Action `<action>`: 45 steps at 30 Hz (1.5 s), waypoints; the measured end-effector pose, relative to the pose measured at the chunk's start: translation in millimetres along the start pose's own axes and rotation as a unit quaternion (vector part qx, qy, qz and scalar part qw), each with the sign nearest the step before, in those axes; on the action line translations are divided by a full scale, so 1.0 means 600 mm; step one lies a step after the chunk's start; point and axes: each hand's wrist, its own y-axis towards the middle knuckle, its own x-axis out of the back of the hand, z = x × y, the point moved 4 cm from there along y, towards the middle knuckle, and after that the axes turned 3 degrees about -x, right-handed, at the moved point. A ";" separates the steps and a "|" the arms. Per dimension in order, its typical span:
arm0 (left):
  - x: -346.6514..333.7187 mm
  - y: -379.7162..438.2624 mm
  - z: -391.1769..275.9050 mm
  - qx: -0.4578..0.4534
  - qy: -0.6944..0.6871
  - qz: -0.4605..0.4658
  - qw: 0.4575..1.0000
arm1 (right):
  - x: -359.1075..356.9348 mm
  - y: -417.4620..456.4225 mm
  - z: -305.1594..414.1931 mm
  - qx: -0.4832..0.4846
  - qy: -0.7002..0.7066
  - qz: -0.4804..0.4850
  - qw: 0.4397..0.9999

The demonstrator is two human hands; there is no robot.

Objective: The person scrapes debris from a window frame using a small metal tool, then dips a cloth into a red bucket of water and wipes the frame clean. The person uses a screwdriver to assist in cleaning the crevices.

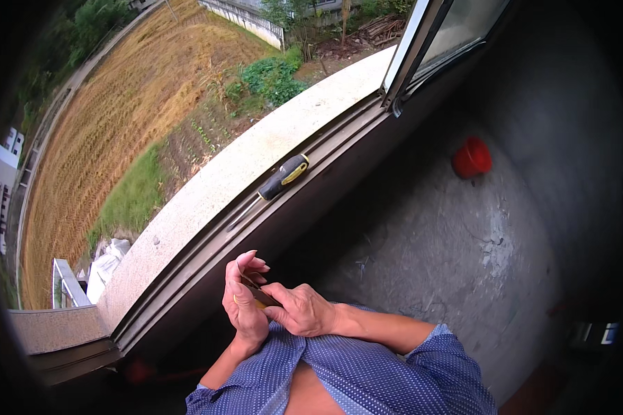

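A small dark brown item with a yellow edge (262,298) is held between my two hands in front of my chest. My left hand (246,311) cups it, palm turned inward and fingers curled. The thumb and fingers of my right hand (303,311) pinch its near end. Much of it is hidden by the fingers, so its kind is unclear. Beyond my hands, a screwdriver (285,177) with a black and yellow handle lies along the metal window track (207,254), its shaft pointing to the lower left.
A pale stone sill (249,150) curves outside the track, above a field. At the upper right stands a framed window sash (420,57). A red bucket (471,158) is on the grey concrete floor (436,249) to the right. A white sack (109,262) lies outside at left.
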 end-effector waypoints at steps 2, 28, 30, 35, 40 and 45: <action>0.003 -0.007 0.007 0.006 -0.031 0.009 0.999 | 0.002 0.006 0.000 -0.033 -0.008 0.055 0.998; 0.046 -0.035 0.040 -0.096 0.000 0.010 0.995 | 0.005 -0.011 -0.061 -0.268 0.255 0.047 0.928; 0.059 -0.040 0.042 -0.106 0.015 -0.013 0.994 | 0.005 0.007 -0.036 -0.291 0.241 0.038 0.925; 0.093 -0.045 0.039 -0.115 0.037 -0.043 0.992 | 0.030 0.050 -0.026 -0.216 0.142 0.031 0.966; 0.117 -0.045 0.049 -0.101 0.069 -0.007 0.993 | 0.135 0.156 0.056 -0.033 -0.203 -0.068 0.976; 0.135 -0.071 0.033 -0.086 0.078 -0.004 0.993 | 0.186 0.232 0.075 0.085 -0.497 -0.033 0.863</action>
